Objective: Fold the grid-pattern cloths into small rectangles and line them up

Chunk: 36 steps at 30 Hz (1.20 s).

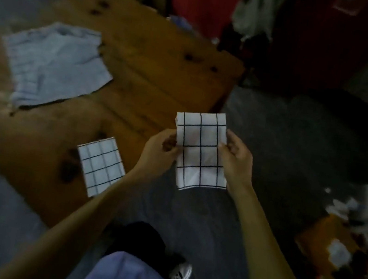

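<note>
Left hand (160,149) and right hand (236,156) pinching a folded grid-pattern cloth (200,150) (held midair), second folded grid cloth (100,166) on wooden table (157,61), beside pale blue garment (51,66)

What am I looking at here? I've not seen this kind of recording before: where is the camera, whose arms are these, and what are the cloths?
There is no machine here. The single picture comes from a camera worn on a person's head, looking forward and down, so the two bare arms reaching in from below are the wearer's own.

The left hand and the right hand pinch opposite edges of a folded grid-pattern cloth, held in the air past the edge of the wooden table.

On the table lies a second grid-pattern cloth, already folded into a small rectangle, near the table's near edge. Farther back on the left lies a pale blue cloth, loosely spread and wrinkled.

The surroundings are dim and blurred; I cannot identify the clutter at the right.
</note>
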Each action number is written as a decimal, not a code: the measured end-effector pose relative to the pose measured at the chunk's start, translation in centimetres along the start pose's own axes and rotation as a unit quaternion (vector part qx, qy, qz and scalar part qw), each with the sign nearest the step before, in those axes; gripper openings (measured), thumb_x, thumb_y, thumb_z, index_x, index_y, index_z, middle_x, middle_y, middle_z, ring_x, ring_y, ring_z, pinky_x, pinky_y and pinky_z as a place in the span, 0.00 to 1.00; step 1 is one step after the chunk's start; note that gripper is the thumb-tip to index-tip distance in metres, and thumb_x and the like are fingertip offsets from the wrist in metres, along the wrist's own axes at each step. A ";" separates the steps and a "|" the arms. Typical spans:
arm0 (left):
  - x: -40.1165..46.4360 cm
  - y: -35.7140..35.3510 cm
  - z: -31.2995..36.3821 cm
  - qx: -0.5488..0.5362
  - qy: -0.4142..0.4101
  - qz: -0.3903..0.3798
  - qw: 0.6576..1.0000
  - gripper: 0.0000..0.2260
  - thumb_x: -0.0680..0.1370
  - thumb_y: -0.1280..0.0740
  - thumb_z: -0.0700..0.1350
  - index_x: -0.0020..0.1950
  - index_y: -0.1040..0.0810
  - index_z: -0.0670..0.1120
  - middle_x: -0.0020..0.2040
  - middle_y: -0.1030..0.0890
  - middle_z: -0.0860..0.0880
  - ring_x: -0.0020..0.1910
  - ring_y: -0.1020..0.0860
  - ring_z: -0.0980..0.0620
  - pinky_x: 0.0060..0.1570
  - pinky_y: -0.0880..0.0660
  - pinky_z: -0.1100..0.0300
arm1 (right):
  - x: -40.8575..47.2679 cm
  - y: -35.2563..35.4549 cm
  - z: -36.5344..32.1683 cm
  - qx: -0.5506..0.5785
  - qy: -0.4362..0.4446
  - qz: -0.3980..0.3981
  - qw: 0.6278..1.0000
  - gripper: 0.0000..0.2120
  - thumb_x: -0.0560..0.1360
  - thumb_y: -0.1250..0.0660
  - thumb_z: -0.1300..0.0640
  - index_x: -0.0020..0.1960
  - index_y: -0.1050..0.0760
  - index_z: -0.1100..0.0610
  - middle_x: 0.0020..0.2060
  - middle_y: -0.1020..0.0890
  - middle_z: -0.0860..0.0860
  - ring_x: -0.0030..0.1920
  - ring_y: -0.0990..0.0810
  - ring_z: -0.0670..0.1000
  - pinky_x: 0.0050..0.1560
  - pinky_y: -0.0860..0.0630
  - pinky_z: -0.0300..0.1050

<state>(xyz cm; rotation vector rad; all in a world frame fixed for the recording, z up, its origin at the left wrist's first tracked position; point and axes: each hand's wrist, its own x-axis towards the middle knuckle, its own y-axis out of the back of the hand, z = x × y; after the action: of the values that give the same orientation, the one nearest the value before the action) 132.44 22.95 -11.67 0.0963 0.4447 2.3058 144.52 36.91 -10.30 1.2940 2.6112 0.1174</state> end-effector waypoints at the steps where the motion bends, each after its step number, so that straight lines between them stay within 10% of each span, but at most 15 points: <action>1: 0.0 0.5 -0.5 -0.013 0.024 0.027 0.999 0.09 0.78 0.35 0.40 0.57 0.24 0.48 0.51 0.21 0.56 0.48 0.21 0.62 0.46 0.24 0.70 | 1.3 -1.0 0.2 0.001 0.002 -0.025 1.000 0.17 0.77 0.35 0.60 0.66 0.26 0.53 0.56 0.18 0.46 0.55 0.20 0.42 0.55 0.21 0.42; 7: 1.8 3.0 -3.6 -0.066 0.135 0.131 0.980 0.07 0.78 0.35 0.41 0.52 0.26 0.52 0.46 0.21 0.55 0.43 0.20 0.58 0.39 0.22 0.66 | 7.0 -7.2 0.9 -0.060 0.011 -0.158 0.986 0.18 0.78 0.36 0.60 0.68 0.29 0.52 0.54 0.22 0.44 0.53 0.23 0.39 0.45 0.23 0.30; 13: 5.3 4.3 -8.3 -0.112 0.213 0.183 0.953 0.04 0.79 0.37 0.41 0.50 0.26 0.50 0.44 0.22 0.54 0.41 0.21 0.57 0.35 0.24 0.68 | 12.6 -13.1 1.8 -0.134 -0.015 -0.220 0.966 0.19 0.78 0.36 0.61 0.68 0.29 0.54 0.55 0.22 0.46 0.53 0.22 0.45 0.50 0.20 0.41; 20: 7.9 5.5 -13.4 -0.148 0.310 0.215 0.914 0.13 0.79 0.36 0.44 0.63 0.28 0.49 0.59 0.22 0.51 0.54 0.22 0.55 0.50 0.21 0.57 | 16.6 -18.9 4.9 -0.209 -0.075 -0.272 0.936 0.20 0.78 0.37 0.62 0.69 0.30 0.52 0.53 0.23 0.46 0.49 0.22 0.44 0.38 0.22 0.37; 25: 9.6 6.0 -14.9 -0.099 0.362 0.238 0.896 0.18 0.79 0.36 0.42 0.68 0.32 0.48 0.64 0.25 0.48 0.61 0.25 0.51 0.54 0.26 0.58 | 19.1 -20.4 6.3 -0.281 -0.065 -0.281 0.916 0.21 0.78 0.37 0.62 0.70 0.32 0.54 0.64 0.25 0.52 0.62 0.26 0.50 0.59 0.24 0.47; 36: 5.4 8.3 -8.9 -0.011 0.324 0.356 0.877 0.16 0.80 0.37 0.48 0.67 0.29 0.48 0.61 0.23 0.48 0.52 0.24 0.55 0.42 0.27 0.65 | 17.8 -21.9 1.7 -0.244 0.060 -0.420 0.872 0.18 0.79 0.38 0.60 0.69 0.31 0.56 0.64 0.25 0.55 0.58 0.27 0.47 0.51 0.26 0.40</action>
<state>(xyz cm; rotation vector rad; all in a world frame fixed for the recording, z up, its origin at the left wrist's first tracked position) 121.21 18.87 -17.53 -0.6519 0.8221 3.0469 117.50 37.66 -18.56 -0.0555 2.7238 0.6586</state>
